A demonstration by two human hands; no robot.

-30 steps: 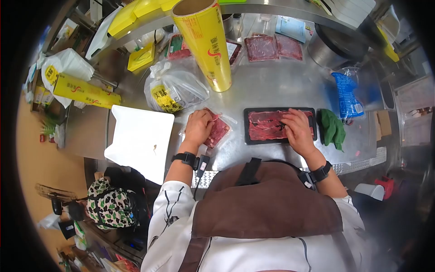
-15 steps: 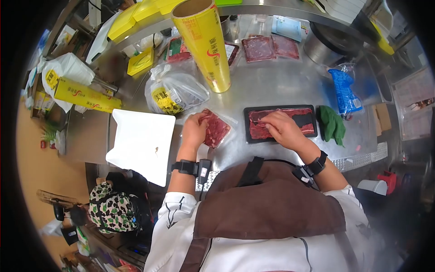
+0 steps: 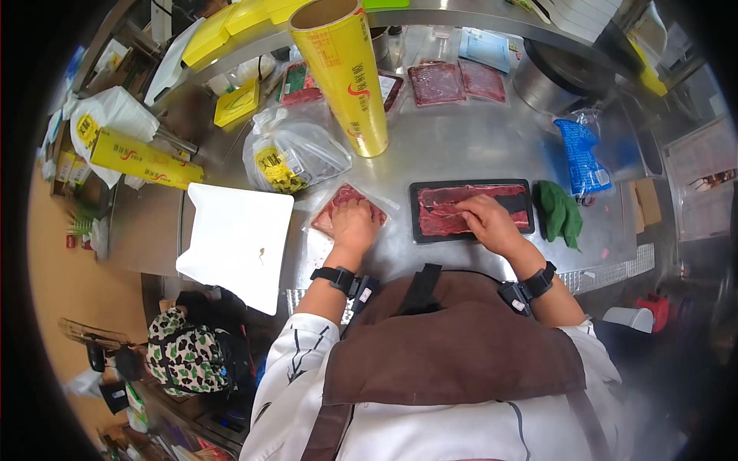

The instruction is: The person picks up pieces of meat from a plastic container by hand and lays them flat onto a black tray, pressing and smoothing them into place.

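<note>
Tray (image 3: 416, 211), black, head view: sits on the metal table (image 3: 461, 157) in front of my right side, green cloth (image 3: 559, 213) just beside its right end. Red meat slices (image 3: 442, 223) cover its left part plus strips along the far and near edges. Dark bare patch toward the right, so I'd call it mostly filled, not fully. More meat (image 3: 340, 198) lies on a clear plastic wrapper (image 3: 318, 250) to the left, under my left hand (image 3: 355, 230). Two flat meat packs (image 3: 457, 83) lie farther back.

Long axis of the tray runs left to right across my front, near enough level, short ends facing the sides. Slices inside mostly run the same way. Meat on the wrapper sits askew, one corner pointing away from me.

Left hand: palm down, fingers bent onto that meat; can't tell if they grip any. Right hand (image 3: 493, 225): over the tray's near-middle, thumb and fingers drawn in close at the slices; can't tell whether anything is pinched.
</note>
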